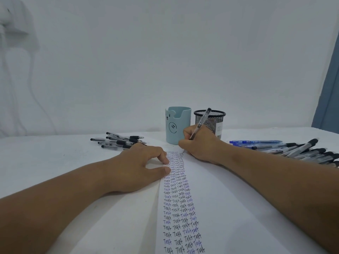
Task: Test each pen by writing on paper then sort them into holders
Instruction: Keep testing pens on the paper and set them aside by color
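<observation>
Head view: right hand [200,143] grip closed round pen [201,121], barrel slanting up past the knuckles, tip hidden at paper [211,198] top. Left hand [139,165] fingertips curled, pressing paper edge on table [55,153], holding nothing.

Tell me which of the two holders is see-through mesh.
The black holder on the right, behind the right hand; the light blue holder beside it has solid walls.
</observation>
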The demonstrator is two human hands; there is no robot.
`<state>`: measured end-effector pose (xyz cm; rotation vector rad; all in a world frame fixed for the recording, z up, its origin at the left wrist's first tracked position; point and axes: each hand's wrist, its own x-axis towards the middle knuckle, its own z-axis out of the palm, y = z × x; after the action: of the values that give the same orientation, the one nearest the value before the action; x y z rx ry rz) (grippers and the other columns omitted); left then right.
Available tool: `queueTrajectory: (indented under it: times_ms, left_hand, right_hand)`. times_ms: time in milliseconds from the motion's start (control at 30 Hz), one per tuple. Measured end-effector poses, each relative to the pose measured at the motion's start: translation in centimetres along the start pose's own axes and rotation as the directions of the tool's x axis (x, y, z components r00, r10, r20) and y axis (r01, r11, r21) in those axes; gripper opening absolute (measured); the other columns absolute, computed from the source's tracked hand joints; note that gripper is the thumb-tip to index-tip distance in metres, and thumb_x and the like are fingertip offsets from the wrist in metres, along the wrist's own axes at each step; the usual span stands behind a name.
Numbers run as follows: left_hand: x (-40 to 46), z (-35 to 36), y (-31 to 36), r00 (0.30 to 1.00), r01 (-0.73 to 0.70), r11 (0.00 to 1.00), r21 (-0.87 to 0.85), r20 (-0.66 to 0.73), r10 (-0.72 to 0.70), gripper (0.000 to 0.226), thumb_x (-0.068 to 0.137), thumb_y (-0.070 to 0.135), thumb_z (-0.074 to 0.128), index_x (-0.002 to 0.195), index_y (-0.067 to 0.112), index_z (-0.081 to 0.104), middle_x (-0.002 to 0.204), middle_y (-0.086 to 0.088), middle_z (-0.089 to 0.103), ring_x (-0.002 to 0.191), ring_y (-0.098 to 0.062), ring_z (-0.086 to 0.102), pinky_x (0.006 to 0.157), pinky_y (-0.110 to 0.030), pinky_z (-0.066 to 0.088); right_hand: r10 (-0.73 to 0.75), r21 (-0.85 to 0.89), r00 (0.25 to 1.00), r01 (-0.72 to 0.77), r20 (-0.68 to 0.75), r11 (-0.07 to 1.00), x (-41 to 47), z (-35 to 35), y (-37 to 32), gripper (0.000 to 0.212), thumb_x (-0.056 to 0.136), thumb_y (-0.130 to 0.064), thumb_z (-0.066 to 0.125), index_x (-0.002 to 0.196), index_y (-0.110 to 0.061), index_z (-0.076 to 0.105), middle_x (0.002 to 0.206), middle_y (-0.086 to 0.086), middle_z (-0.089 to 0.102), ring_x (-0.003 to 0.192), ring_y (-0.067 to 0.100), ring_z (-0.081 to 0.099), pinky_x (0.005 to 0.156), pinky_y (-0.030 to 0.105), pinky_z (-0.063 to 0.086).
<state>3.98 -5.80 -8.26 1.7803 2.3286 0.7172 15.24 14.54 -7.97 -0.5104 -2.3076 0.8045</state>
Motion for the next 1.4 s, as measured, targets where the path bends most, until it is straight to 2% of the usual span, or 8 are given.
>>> queueTrajectory:
  times_ms: [133,300,467,567,700,1000,1200,1400]
  left_hand:
    - [-0.2,-0.1,0.1,1.000,0.001,1.000,-0.009,-0.006,-0.001,0.020,0.087,0.066,0.060,0.104,0.056,0.058,0.137,0.021,0.049,0.134,-0.002,0.037,0.117,-0.038,0.030]
    - [-0.4,-0.1,0.2,1.000,-0.007,1.000,-0.012,-0.008,0.007,0.021,0.089,0.061,0.060,0.108,0.052,0.059,0.137,0.029,0.048,0.137,0.004,0.031,0.119,-0.038,0.028]
    - [-0.5,-0.2,0.4,1.000,-0.003,1.000,0.015,0.000,0.003,0.024,0.091,0.061,0.058,0.112,0.049,0.060,0.138,0.027,0.048,0.136,0.003,0.032,0.119,-0.036,0.027]
    - [-0.7,-0.2,0.7,1.000,0.000,0.999,0.042,-0.009,0.001,0.026,0.092,0.058,0.057,0.116,0.047,0.060,0.138,0.026,0.049,0.136,0.003,0.033,0.119,-0.033,0.027]
    - [-0.8,-0.2,0.7,1.000,0.005,0.998,0.056,-0.009,-0.005,0.029,0.092,0.060,0.056,0.118,0.047,0.060,0.138,0.028,0.049,0.134,0.004,0.035,0.117,-0.030,0.028]
    - [-0.7,-0.1,0.9,1.000,-0.006,0.999,0.037,-0.026,0.007,0.027,0.091,0.058,0.060,0.115,0.045,0.064,0.136,0.026,0.053,0.131,0.004,0.043,0.114,-0.027,0.033]
    - [-0.9,-0.3,1.5,0.998,-0.036,0.999,0.002,-0.049,0.036,0.023,0.096,0.049,0.057,0.109,0.035,0.068,0.124,0.022,0.062,0.115,0.009,0.050,0.087,0.002,0.030]
    - [-0.9,0.0,1.2,0.998,-0.001,0.999,0.036,-0.059,0.003,0.025,0.089,0.059,0.062,0.109,0.044,0.063,0.126,0.034,0.054,0.122,0.013,0.043,0.100,-0.019,0.034]
  right_hand:
    - [0.019,0.313,0.991,0.024,-0.135,0.949,-0.4,-0.4,-0.2,0.049,0.101,-0.039,0.054,0.067,-0.006,0.043,0.050,-0.006,0.043,0.048,0.012,0.039,0.052,0.026,0.032]
    - [-0.083,0.291,0.968,0.153,-0.237,0.944,-1.0,-1.9,-1.0,0.027,0.097,-0.051,0.051,0.091,-0.026,0.042,0.045,-0.018,0.042,0.042,0.003,0.037,0.050,0.021,0.031]
    - [-0.347,-0.142,0.923,0.326,-0.168,0.935,-2.3,-2.0,-1.2,0.019,0.105,-0.037,0.044,0.090,-0.026,0.050,0.061,-0.010,0.051,0.060,0.018,0.048,0.058,0.038,0.041]
    - [-0.477,-0.275,0.869,0.431,-0.128,0.859,-2.5,-1.8,-1.6,0.024,0.103,-0.031,0.042,0.083,-0.020,0.051,0.069,-0.012,0.046,0.068,0.018,0.044,0.063,0.036,0.035]
    - [-0.396,-0.336,0.918,0.369,-0.015,0.867,-2.9,-1.5,-1.7,0.029,0.107,-0.025,0.040,0.087,-0.008,0.053,0.073,0.002,0.053,0.070,0.026,0.047,0.065,0.042,0.039]
    - [-0.277,-0.362,0.961,0.268,0.027,0.893,-3.1,-1.9,-1.9,0.028,0.108,-0.026,0.039,0.089,-0.010,0.052,0.073,0.001,0.052,0.070,0.025,0.047,0.062,0.038,0.035]
    - [-0.279,-0.223,0.959,0.284,0.053,0.933,-2.9,-2.8,-2.2,0.015,0.105,-0.019,0.045,0.113,-0.021,0.058,0.075,0.000,0.060,0.068,0.021,0.053,0.062,0.033,0.041]
    - [-0.047,-0.391,0.968,0.144,0.246,0.909,-1.8,-9.2,-3.1,0.014,0.092,-0.011,0.067,0.101,-0.019,0.074,0.086,-0.008,0.066,0.081,0.011,0.062,0.077,0.025,0.050]
